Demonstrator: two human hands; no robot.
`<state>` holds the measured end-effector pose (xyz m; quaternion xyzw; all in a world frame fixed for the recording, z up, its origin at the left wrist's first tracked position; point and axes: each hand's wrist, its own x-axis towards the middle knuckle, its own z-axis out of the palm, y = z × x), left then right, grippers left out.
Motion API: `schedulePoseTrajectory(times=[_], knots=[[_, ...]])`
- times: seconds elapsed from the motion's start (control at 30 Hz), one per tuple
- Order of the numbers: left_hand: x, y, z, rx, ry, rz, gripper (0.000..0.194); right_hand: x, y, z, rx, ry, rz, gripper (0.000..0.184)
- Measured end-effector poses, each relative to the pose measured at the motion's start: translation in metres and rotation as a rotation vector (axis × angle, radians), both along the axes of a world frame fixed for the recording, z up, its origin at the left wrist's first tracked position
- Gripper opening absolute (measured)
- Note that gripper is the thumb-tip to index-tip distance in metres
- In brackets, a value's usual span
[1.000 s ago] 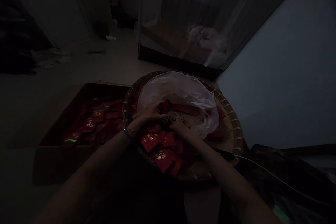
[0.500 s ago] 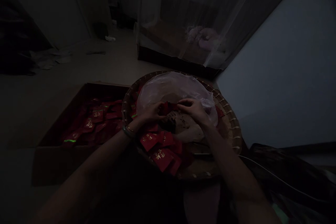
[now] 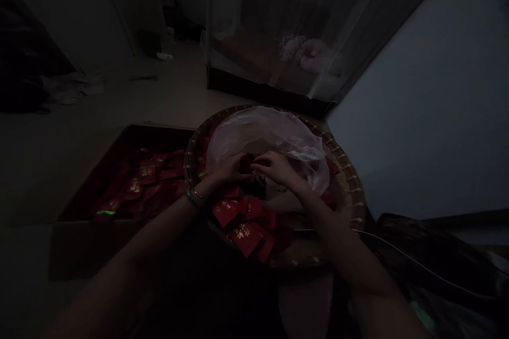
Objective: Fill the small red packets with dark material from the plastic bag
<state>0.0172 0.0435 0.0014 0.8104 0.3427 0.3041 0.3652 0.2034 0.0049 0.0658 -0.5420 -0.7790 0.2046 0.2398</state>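
Observation:
Over a round woven bamboo tray, both hands meet near the middle in dim light. My left hand, with bangles at the wrist, is closed on a small red packet, mostly hidden by the fingers. My right hand has its fingers pinched together right beside that packet; what they hold is hidden. Beneath the hands lie small dark pieces on a spread clear plastic bag. Several red packets with gold characters are heaped at the tray's near left.
A cardboard box filled with red packets stands left of the tray. A white cable runs off to the right past dark bags. Behind is a bed draped in netting; a pale wall rises at right.
My right hand has moved left and closer to my left hand, its fingertips now by the red packet. The packet shows less between the hands. My left hand has barely moved.

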Motion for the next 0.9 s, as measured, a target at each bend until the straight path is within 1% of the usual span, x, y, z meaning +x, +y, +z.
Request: schedulePoseTrajectory(times=[0.07, 0.1, 0.17, 0.27, 0.37, 0.43, 0.47, 0.5, 0.57, 0.6, 0.67, 0.7, 0.77, 0.83, 0.9], knots=[[-0.001, 0.000, 0.000, -0.004, -0.017, -0.013, 0.038, -0.003, 0.001, -0.004, 0.002, -0.076, 0.018, 0.015], [-0.001, 0.001, -0.001, -0.005, -0.036, -0.026, 0.041, -0.003, 0.002, -0.006, 0.013, -0.068, 0.001, 0.013], [-0.001, 0.003, -0.007, -0.019, -0.070, -0.032, 0.044, 0.001, 0.005, -0.009, 0.043, 0.027, -0.057, 0.015], [-0.001, 0.010, -0.020, -0.051, -0.062, 0.024, 0.034, 0.017, 0.007, -0.020, 0.016, 0.163, -0.125, 0.020], [0.001, 0.016, -0.031, -0.052, -0.021, 0.069, 0.023, 0.035, 0.002, -0.044, -0.063, 0.164, -0.182, 0.017], [0.001, 0.018, -0.035, -0.048, -0.004, 0.089, 0.022, 0.044, -0.003, -0.064, -0.052, 0.177, -0.292, 0.018], [0.001, 0.019, -0.035, -0.046, 0.002, 0.100, 0.023, 0.047, -0.006, -0.073, -0.045, 0.182, -0.322, 0.019], [0.001, 0.019, -0.035, -0.042, 0.008, 0.107, 0.025, 0.049, -0.008, -0.080, -0.048, 0.184, -0.326, 0.019], [0.000, 0.018, -0.034, -0.032, 0.020, 0.105, 0.027, 0.047, -0.011, -0.090, -0.092, 0.175, -0.258, 0.021], [0.000, 0.018, -0.032, -0.028, 0.026, 0.101, 0.029, 0.045, -0.011, -0.092, -0.119, 0.171, -0.218, 0.021], [0.000, 0.016, -0.030, -0.026, 0.038, 0.084, 0.033, 0.038, -0.012, -0.089, -0.150, 0.171, -0.166, 0.022], [0.000, 0.015, -0.029, -0.026, 0.043, 0.075, 0.035, 0.033, -0.011, -0.085, -0.150, 0.169, -0.153, 0.021], [0.000, 0.014, -0.026, -0.024, 0.052, 0.049, 0.031, 0.024, -0.009, -0.074, -0.131, 0.157, -0.123, 0.019], [0.000, 0.014, -0.025, -0.017, 0.054, 0.033, 0.026, 0.016, -0.005, -0.063, -0.115, 0.156, -0.076, 0.023], [-0.001, 0.015, -0.025, -0.017, 0.043, 0.039, 0.024, 0.011, -0.001, -0.055, -0.110, 0.201, -0.045, 0.030]])
